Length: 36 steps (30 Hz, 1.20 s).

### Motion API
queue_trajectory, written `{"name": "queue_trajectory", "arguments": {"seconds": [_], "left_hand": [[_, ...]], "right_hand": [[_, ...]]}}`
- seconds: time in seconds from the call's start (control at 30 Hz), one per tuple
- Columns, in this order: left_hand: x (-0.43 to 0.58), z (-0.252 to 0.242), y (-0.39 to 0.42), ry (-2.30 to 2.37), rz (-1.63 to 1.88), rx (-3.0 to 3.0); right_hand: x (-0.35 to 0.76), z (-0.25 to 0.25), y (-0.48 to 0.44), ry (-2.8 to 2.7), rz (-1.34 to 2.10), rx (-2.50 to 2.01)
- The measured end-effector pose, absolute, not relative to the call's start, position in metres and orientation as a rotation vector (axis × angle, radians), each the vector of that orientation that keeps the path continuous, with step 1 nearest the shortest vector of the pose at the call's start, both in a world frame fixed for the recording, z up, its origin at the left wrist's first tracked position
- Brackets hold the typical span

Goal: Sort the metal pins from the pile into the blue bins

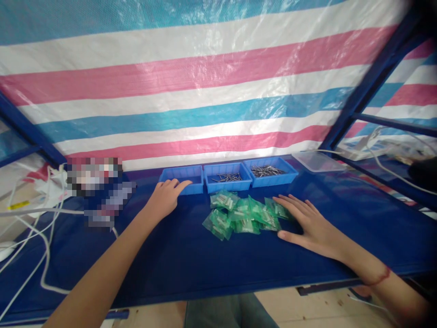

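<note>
My left hand (167, 196) rests at the front left corner of an empty-looking blue bin (196, 187), its fingers over the rim and thumb stretched out to the right. Beside that bin stand a middle blue bin (228, 186) with some thin metal pins (229, 177) and a right blue bin (277, 178) with a larger heap of metal pins (266, 171). In front of the bins lies a pile of green-tinted plastic packets (244, 214) with small metal parts inside. My right hand (307, 225) is open, palm down, fingertips at the pile's right edge.
The bins and packets lie on a blue tabletop (177, 269). White cables (44, 255) run along the left, near a blurred-out patch (99, 177). A clear plastic lid (317, 161) lies at the back right. Striped sheeting (205, 91) hangs behind, between blue frame posts (355, 95).
</note>
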<state>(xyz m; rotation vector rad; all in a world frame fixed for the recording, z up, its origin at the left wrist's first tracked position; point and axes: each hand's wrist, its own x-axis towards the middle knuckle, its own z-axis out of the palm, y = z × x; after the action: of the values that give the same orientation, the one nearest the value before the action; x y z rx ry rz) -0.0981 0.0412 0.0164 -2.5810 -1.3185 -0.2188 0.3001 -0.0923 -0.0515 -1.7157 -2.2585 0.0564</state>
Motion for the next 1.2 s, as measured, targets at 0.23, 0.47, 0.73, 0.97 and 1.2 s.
{"name": "queue_trajectory", "arguments": {"seconds": [0.23, 0.47, 0.73, 0.97, 1.2], "left_hand": [[-0.089, 0.028, 0.025, -1.177, -0.441, -2.572], [-0.029, 0.010, -0.013, -0.881, -0.587, -3.037], [-0.009, -0.013, -0.023, -0.985, -0.693, -3.135], [-0.010, -0.010, -0.026, -1.114, -0.837, -3.058], [-0.011, -0.014, -0.024, -1.367, -1.280, -2.976]], "right_hand": [[0.290, -0.040, -0.092, -2.236, 0.195, -1.570], [0.248, -0.024, -0.078, -2.222, 0.345, -1.335], [0.225, -0.029, -0.059, -2.152, 0.195, -1.328], [0.227, -0.031, -0.056, -1.814, 0.179, -1.427], [0.233, -0.031, -0.056, -1.672, 0.129, -1.403]]}}
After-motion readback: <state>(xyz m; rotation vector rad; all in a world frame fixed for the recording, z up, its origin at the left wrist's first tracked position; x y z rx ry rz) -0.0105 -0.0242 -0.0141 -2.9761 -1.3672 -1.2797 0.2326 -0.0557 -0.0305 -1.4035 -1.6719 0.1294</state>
